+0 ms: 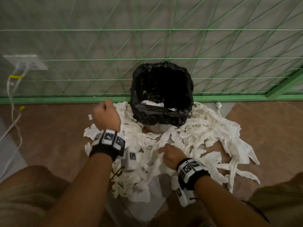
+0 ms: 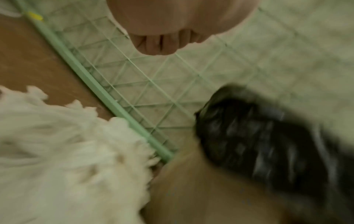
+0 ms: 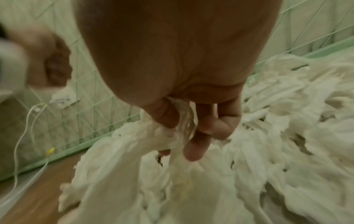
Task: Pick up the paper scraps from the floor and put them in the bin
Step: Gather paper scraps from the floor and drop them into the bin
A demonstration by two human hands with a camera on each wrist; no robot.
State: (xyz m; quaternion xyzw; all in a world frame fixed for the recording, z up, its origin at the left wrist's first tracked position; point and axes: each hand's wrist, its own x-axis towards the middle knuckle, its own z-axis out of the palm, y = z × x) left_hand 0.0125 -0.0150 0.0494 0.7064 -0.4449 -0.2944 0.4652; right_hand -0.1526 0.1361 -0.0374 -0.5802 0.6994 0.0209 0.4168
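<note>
Here, paper scraps (image 3: 172, 139) (white) bunch inside the right hand (image 3: 191, 106).

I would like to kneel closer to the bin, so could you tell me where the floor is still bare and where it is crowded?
Bare brown floor lies left of the paper scraps, bordered by the green fence base and white cables; another bare patch lies right of the heap. Around the bin, front and both sides, scraps crowd the floor.

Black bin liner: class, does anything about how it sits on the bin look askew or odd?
Yes. The black plastic bin liner sits unevenly: its near edge sags inward as a slack band across the opening, with white torn paper scraps showing behind it. More scraps are heaped around the bin's base.
</note>
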